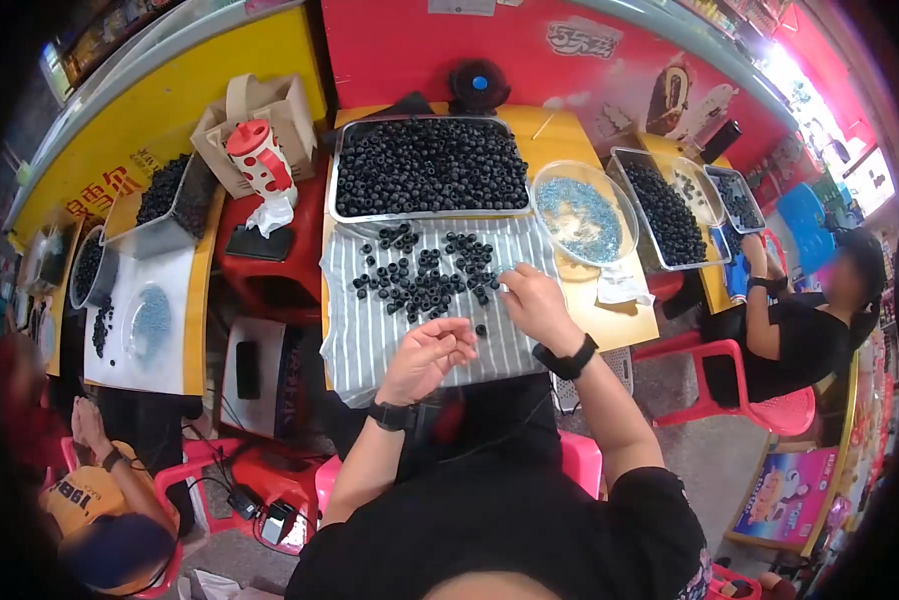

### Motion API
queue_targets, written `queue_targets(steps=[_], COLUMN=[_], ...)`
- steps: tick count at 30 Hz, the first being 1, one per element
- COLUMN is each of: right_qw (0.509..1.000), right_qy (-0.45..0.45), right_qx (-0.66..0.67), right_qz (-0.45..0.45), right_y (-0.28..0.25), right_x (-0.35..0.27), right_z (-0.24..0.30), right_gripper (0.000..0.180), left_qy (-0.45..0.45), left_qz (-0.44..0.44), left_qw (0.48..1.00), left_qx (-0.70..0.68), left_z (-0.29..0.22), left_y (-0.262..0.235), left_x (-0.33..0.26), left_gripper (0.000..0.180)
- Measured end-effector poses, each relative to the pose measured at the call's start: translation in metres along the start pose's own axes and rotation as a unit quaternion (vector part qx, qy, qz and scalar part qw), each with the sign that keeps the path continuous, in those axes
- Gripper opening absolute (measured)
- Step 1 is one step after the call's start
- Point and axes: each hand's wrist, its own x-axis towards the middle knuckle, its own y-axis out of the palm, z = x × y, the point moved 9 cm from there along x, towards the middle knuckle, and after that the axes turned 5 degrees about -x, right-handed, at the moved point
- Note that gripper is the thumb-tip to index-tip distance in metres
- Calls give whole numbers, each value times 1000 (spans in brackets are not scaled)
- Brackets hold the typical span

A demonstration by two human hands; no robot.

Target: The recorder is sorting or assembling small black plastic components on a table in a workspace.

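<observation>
Small black ring-like pieces (425,284) lie scattered over a grey-and-white striped cloth (355,345) in front of me. My left hand (432,357) hovers over the cloth's near part, fingers curled in toward the thumb; whatever it may hold is too small to make out. One loose black piece (481,329) shows just right of its fingertips. Farther right, my right hand (536,301) is closed in a pinch at the right edge of the scattered pieces. Something tiny may be between its fingertips, but I cannot tell what.
Behind the cloth stands a clear bin (433,213) full of black pieces. Right of it sits a round clear tray (630,235) of small pale-blue pieces, with a crumpled tissue (623,286) nearby. A red-lidded cup (263,165) is at left. Other people sit at tables on both sides.
</observation>
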Motion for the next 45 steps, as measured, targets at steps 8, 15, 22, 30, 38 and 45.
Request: queue_targets(steps=[8, 15, 22, 30, 38, 45], right_qw=[988, 948, 965, 996, 995, 952], right_qy=[59, 10, 31, 63, 67, 149], right_qx=[119, 318, 260, -1, -58, 265], right_qz=[76, 19, 36, 67, 42, 43], right_y=[15, 6, 4, 18, 25, 13], right_x=[1, -35, -21, 19, 15, -29], right_z=[8, 63, 39, -26, -25, -21], right_gripper=[12, 17, 16, 12, 9, 9], left_qy=[12, 23, 48, 28, 57, 228], left_qz=[-5, -38, -45, -24, -58, -164], left_qw=[1000, 999, 998, 999, 996, 762], left_qx=[-13, 10, -7, -9, 19, 583], left_z=[1, 2, -2, 2, 0, -50], left_y=[-7, -2, -7, -13, -12, 24], left_x=[3, 2, -1, -1, 0, -18], left_gripper=[33, 30, 28, 20, 18, 18])
